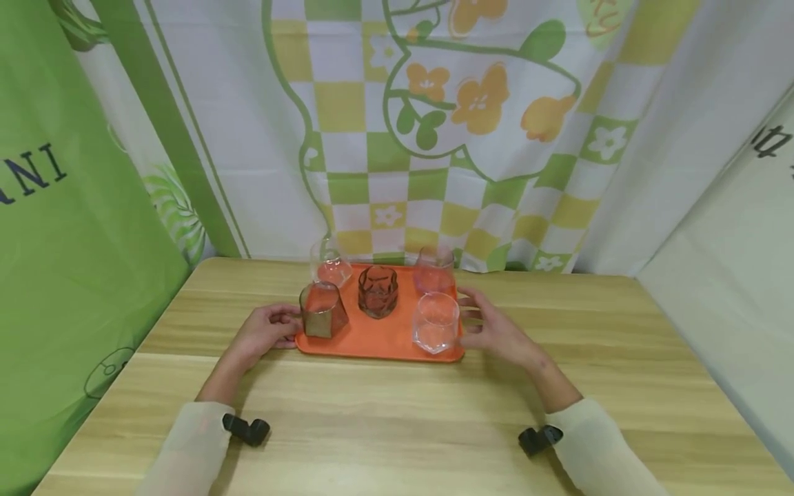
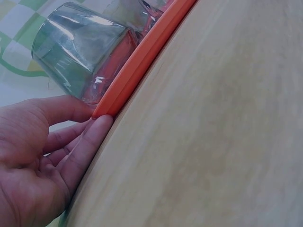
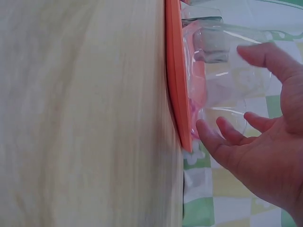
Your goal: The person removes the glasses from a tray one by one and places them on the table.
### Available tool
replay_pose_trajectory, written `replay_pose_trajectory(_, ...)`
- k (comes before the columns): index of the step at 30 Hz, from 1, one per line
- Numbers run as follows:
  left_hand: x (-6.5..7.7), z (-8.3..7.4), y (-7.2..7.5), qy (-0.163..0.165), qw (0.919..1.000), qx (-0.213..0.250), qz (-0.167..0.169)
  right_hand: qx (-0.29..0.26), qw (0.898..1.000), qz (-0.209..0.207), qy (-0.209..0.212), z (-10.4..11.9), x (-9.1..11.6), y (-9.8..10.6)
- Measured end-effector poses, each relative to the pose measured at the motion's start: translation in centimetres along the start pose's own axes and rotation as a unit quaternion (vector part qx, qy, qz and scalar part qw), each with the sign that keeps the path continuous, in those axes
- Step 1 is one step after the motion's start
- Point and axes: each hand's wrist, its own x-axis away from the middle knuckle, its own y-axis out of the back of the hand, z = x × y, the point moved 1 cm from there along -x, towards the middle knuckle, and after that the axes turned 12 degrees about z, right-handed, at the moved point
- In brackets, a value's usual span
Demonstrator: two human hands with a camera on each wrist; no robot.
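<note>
An orange tray (image 1: 378, 348) lies on the table with several glasses on it. At its left end my left hand (image 1: 265, 332) pinches the rim, thumb and fingers on either side of the edge in the left wrist view. A smoky tinted glass (image 1: 324, 318) stands just inside that end. My right hand (image 1: 499, 334) is beside the right end, its fingers spread and holding nothing, close to a clear faceted glass (image 1: 436, 331). A dark brown glass (image 1: 378, 296) stands in the middle. Behind are a clear glass (image 1: 331, 271) at left and a pinkish glass (image 1: 434, 275) at right.
The wooden table (image 1: 384, 427) extends in front of the tray and to both sides. A patterned curtain (image 1: 434, 172) hangs behind its back edge. Green cloth (image 1: 74, 275) borders the left, and a pale cloth (image 1: 732, 289) the right.
</note>
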Motion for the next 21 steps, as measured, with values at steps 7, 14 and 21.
replay_pose_trajectory(7, 0.0, 0.1, 0.0, 0.005, 1.0000, -0.002, -0.003, 0.001, 0.999, 0.021, 0.044, 0.1, -0.4, -1.1)
replay_pose_trajectory(14, 0.0, 0.0, 0.0, 0.007, 1.0000, 0.004, -0.003, 0.026, 0.999, 0.017, 0.033, 0.3, -0.8, -1.7)
replay_pose_trajectory(21, 0.1, 0.0, 0.0, 0.005, 1.0000, 0.004, -0.003, 0.058, 0.998, 0.006, 0.002, 0.5, -0.9, -1.9)
